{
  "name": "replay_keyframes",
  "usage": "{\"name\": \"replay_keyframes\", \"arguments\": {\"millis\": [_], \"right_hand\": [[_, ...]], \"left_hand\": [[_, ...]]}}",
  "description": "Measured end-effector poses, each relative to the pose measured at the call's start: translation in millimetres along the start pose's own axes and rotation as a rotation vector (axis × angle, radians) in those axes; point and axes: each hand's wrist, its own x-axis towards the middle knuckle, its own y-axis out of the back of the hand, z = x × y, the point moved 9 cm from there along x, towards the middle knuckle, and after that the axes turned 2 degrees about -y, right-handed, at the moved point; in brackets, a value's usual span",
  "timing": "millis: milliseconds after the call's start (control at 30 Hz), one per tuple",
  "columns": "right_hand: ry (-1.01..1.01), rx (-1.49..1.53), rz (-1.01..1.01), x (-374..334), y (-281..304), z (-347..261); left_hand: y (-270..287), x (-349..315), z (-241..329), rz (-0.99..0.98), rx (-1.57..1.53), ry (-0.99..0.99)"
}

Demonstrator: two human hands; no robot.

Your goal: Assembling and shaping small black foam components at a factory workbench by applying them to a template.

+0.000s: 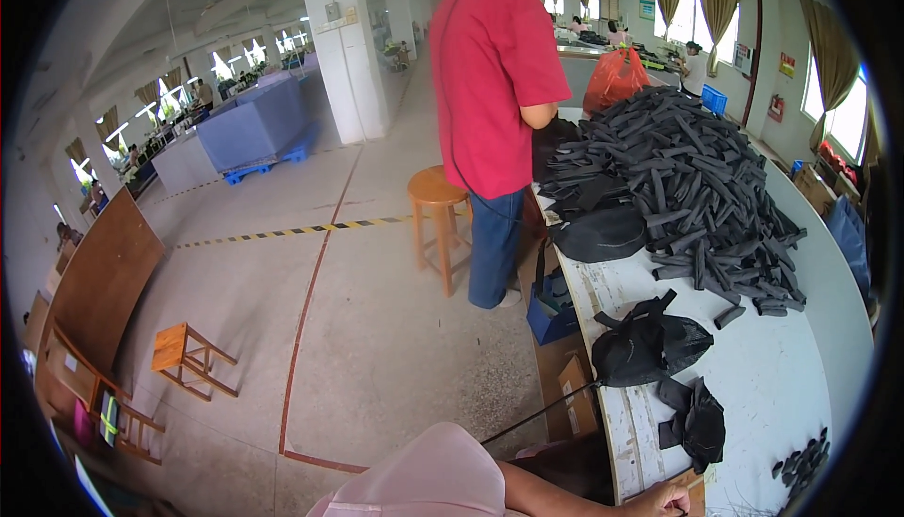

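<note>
My left hand (662, 500) is at the bottom edge of the picture, over the near end of the white worktable (753, 366). Its fingers are curled together; what they hold, if anything, I cannot make out. The left forearm comes out of a pale pink sleeve (424, 470). Just beyond the hand lies a crumpled black fabric piece (697, 428) with straps. Farther along is a larger black fabric item (645, 343), rounded like a pouch or bag. To the right of the hand is a small heap of dark pieces (803, 465). My right hand is out of view.
A big pile of dark rolled strips (673, 173) covers the table's far part, by an orange-red bag (614, 82). A co-worker in a red shirt (499, 84) stands at the table's left side near a wooden stool (436, 187). Cartons (576, 395) sit below the edge.
</note>
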Motion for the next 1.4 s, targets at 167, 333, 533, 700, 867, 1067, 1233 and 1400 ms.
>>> {"name": "replay_keyframes", "arguments": {"millis": [167,333,533,700,867,1067,1233,1400], "right_hand": [[-0.503,0.491,0.03,-25,0,67],[-0.543,0.803,0.026,-46,-8,67],[-0.348,0.598,-0.07,-1,26,39],[-0.189,0.408,0.116,59,92,-5],[-0.421,0.703,0.042,71,91,44],[-0.58,0.911,-0.057,39,54,92],[-0.433,0.625,-0.177,79,64,60],[-0.436,0.488,-0.258,67,56,88]], "left_hand": [[-41,-17,-67,-0.302,-0.631,0.492],[-68,-68,-17,-0.878,-1.428,1.014],[-84,-30,-14,-0.679,-1.374,1.037],[-137,38,27,-0.627,-1.567,1.056],[-164,54,0,-0.529,-1.482,1.208],[-145,34,-57,-0.379,-1.262,1.158],[-148,50,-34,-0.399,-1.565,1.306],[-140,27,-60,-0.499,-1.485,1.192]]}}
